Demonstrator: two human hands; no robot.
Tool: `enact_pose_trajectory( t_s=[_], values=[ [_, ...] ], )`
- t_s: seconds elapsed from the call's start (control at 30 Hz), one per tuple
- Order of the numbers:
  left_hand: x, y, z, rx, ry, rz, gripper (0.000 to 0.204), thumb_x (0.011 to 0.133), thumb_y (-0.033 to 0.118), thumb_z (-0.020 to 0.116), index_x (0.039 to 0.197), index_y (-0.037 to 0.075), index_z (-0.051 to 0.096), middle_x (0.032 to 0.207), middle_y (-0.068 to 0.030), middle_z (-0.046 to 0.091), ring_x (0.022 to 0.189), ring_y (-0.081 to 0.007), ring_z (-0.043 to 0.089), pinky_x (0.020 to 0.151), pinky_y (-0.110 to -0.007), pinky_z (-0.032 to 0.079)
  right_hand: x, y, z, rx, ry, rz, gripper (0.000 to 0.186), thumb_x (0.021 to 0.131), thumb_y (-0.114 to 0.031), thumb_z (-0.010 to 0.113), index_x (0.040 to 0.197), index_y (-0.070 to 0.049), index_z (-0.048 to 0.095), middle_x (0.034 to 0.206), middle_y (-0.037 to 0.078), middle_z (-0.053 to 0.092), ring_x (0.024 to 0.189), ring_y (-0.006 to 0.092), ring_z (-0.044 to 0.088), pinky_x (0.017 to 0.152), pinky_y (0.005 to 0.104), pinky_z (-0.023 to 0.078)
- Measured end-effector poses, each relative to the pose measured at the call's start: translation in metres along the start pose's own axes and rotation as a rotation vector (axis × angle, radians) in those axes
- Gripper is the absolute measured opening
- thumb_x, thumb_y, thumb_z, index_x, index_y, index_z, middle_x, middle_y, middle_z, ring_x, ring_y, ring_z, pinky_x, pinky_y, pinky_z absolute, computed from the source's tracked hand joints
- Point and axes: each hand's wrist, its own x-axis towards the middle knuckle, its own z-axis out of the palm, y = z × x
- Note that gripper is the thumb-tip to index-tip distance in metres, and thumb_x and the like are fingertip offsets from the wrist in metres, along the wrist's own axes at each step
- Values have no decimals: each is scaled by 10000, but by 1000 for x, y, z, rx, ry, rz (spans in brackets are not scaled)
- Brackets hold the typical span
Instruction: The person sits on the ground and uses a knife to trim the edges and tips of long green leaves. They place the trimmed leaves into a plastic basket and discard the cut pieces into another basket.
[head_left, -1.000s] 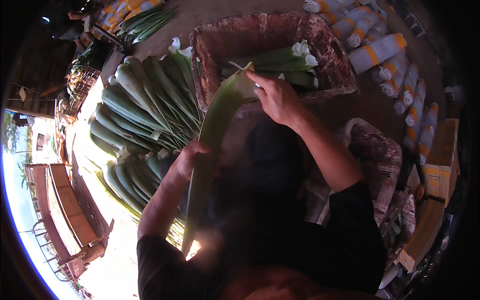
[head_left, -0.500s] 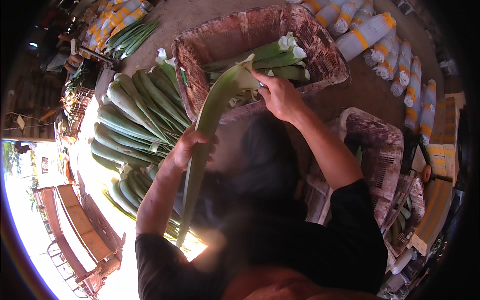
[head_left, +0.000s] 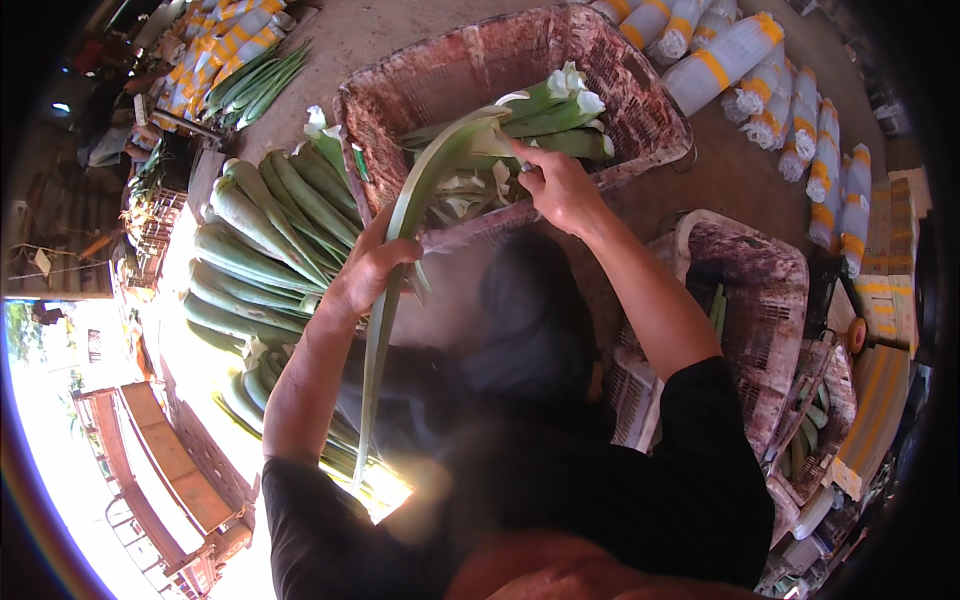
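A long green aloe leaf (head_left: pixel 432 178) slants in front of me, its pale, broad cut base up at the crate and its thin tip down by my lap. My left hand (head_left: pixel 375 265) is closed round its middle. At the base my right hand (head_left: pixel 560 185) is closed, its index finger stretched against the pale end. A small shiny metal piece (head_left: pixel 526 167) shows between its fingers, mostly hidden. Behind the base stands a stained reddish plastic crate (head_left: pixel 450 62) holding several more aloe leaves (head_left: pixel 560 122) and pale trimmed scraps (head_left: pixel 465 197).
Left of the crate lies a fanned pile of aloe leaves (head_left: pixel 255 235). Wrapped bundles with yellow tape (head_left: pixel 725 65) lie at the far right. A second stained crate (head_left: pixel 745 270) stands at my right, near taped cardboard boxes (head_left: pixel 885 290). More leaves (head_left: pixel 262 85) lie far left.
My left hand has shifted up the leaf, its thumb now across the front. The leaf has turned, showing a narrower side. My right hand stays at the pale base.
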Motion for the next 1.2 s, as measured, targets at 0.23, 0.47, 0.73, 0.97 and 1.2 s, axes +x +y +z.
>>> enact_pose_trajectory(
  t_s=[0.23,0.47,0.73,0.97,1.2],
  values=[
    [13,23,3,126,56,189,594,702,185,590,1254,-3,475,780,-58,547,630,-122,508,514,-276,419,14,-13,9,582,40,449,481,938,-72,514,1408,-118,419,836,65,577,605,119,534,466,286,436],
    [50,66,-14,72,196,337,633,731,224,587,1307,10,431,873,-130,569,738,-194,565,583,-339,523,0,-24,63,953,-5,620,635,895,-111,596,1457,-122,302,912,80,592,660,170,576,562,347,501],
    [-23,148,-160,-468,172,839,413,912,198,506,1252,-36,480,1210,-183,570,1087,-295,583,894,-478,491,-56,17,18,915,355,411,636,883,-11,568,1450,-138,309,967,25,564,685,100,564,532,250,512],
    [-20,2,-153,-718,341,859,408,876,96,630,1261,58,500,1243,-119,561,1164,-293,539,983,-496,464,-44,-33,20,665,306,-123,575,919,-1,531,1447,-127,342,1082,68,573,756,64,554,650,224,495],
    [-16,-57,-126,-918,344,950,511,831,62,678,1301,76,478,1285,-126,537,1230,-309,485,1039,-515,406,-16,-49,49,493,245,-107,568,919,3,530,1442,-133,355,1081,64,577,742,69,514,636,214,473]
  ],
)
